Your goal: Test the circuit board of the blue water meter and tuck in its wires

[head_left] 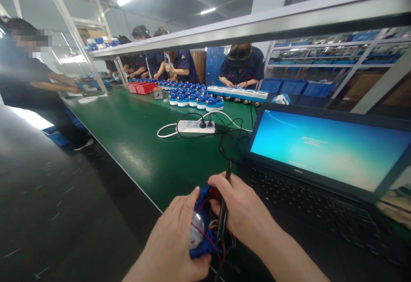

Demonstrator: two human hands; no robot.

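Green counter (135,145): my left hand (175,241) grips blue wired meter housing (202,230); right hand (245,209) pinches black probe (223,213). I'd brace wrists, avoid red wires.

Factory assembly line, long green bench (135,145), rows of blue meters (192,96), uniformed workers (242,66)

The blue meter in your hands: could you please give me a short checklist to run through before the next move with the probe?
1. Left hand grips the blue meter: ok.
2. Right hand holds the black probe: ok.
3. Probe tip on its contact: cannot tell, hidden by fingers.
4. Red wires out of the way: not ok, they loop across the meter.
5. Laptop screen lit: ok.
6. Power strip has plugs in: ok.
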